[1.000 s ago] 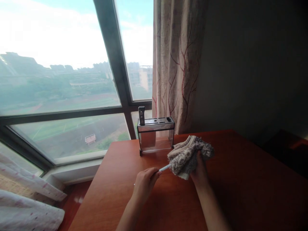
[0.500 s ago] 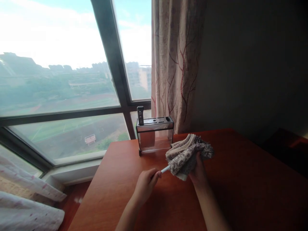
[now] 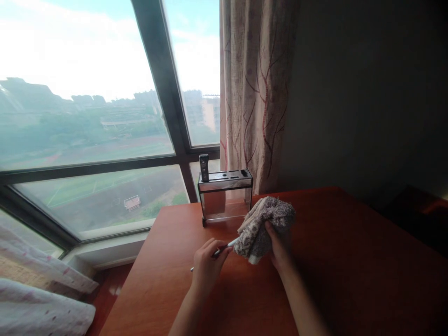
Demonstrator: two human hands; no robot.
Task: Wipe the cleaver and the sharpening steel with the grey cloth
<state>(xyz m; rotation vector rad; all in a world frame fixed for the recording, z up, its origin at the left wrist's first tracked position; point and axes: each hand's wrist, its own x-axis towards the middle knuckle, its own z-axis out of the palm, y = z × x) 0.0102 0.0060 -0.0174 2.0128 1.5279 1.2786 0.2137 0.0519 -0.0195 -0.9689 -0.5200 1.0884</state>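
Observation:
My left hand (image 3: 208,260) is closed around the dark handle of a slim knife (image 3: 231,243), whose metal butt end sticks out behind the fist. Most of its pale blade is hidden in a fuzzy grey-brown cloth (image 3: 261,231). My right hand (image 3: 276,242) grips this bunched cloth from the right, thumb on top, fingers hidden underneath. Both hands are above the brown wooden table (image 3: 168,298). Just beyond them stands a clear-sided knife block (image 3: 226,205) with a dark slotted top. A black handle (image 3: 204,168) rises from its left end.
A large window (image 3: 87,112) fills the left side, its sill beside the table. Behind the block hangs a patterned curtain (image 3: 257,93), and another light curtain (image 3: 45,303) lies at lower left. A dark wall (image 3: 360,102) stands on the right.
The cloth and my right hand have shifted left along the knife toward my left hand. The cloth is folded more tightly. My left hand has turned slightly, so the dark handle now shows.

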